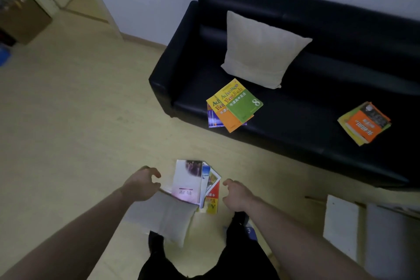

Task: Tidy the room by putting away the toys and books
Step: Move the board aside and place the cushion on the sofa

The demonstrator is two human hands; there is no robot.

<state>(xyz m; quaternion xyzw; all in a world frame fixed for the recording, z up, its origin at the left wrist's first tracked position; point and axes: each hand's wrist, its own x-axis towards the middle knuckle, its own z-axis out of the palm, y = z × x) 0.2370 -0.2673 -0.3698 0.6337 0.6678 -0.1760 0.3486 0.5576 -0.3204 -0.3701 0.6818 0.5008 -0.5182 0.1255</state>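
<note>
A loose pile of books (195, 183) lies on the floor in front of me, a pale-covered one on top, partly over a grey cushion (166, 218). My left hand (142, 185) hovers at the pile's left edge with fingers loosely curled, holding nothing. My right hand (236, 193) hovers just right of the pile, fingers also loosely curled and empty. On the black sofa (295, 125) lie a fanned stack of yellow, green and orange books (235, 104) and a second stack with an orange cover (364, 123).
A beige pillow (261, 50) leans against the sofa's back. White boxes or panels (341, 223) stand at the lower right. An open doorway (27, 7) is at the far left. My feet and dark trousers (204, 257) are below the pile.
</note>
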